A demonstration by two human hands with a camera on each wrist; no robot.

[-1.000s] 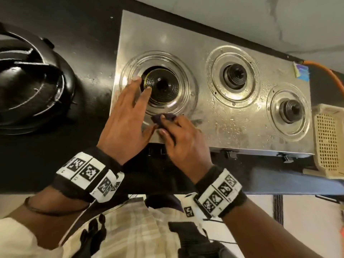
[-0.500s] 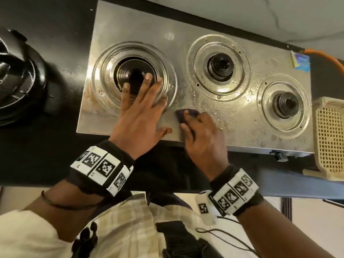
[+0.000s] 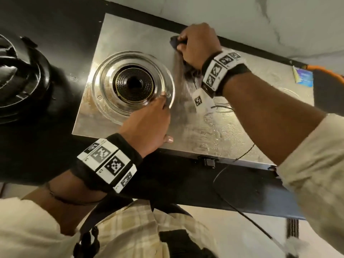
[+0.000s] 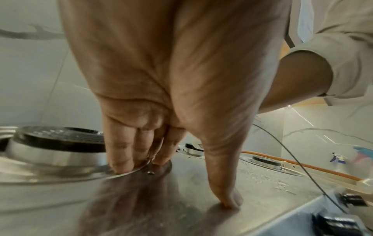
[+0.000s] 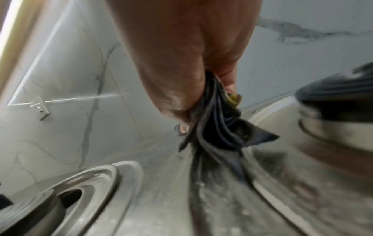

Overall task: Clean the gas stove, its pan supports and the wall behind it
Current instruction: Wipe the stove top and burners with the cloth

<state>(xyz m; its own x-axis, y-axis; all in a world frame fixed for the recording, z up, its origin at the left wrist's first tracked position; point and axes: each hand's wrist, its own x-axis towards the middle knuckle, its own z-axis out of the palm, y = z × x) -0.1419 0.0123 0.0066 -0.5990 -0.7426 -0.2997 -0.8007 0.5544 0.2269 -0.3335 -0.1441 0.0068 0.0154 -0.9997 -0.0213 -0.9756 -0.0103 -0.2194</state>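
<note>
Your right hand (image 3: 198, 44) sits at the far edge of the stove (image 3: 214, 131), close under the marble wall (image 3: 232, 17), with only a thin dark strip of counter between the two; the steel between your hands lies bare and wet; the near edge of the stove runs just behind your left wrist. Your right hand grips a bunched dark cloth (image 5: 220, 127), its folds pressed onto the steel beside the middle burner, which your forearm mostly hides. Your left hand (image 3: 149, 121) rests spread on the stove, fingertips (image 4: 121, 161) on the rim of the big burner ring (image 3: 133, 84), thumb flat on the steel near the front edge; it holds nothing. Left of that hand, off the stove on the black counter (image 3: 61, 43), lie the black pan supports (image 3: 18, 79). Right of your right forearm, an orange hose (image 3: 325, 70) runs past a blue sticker (image 3: 302, 77) at the far corner; its print is too small to read.
</note>
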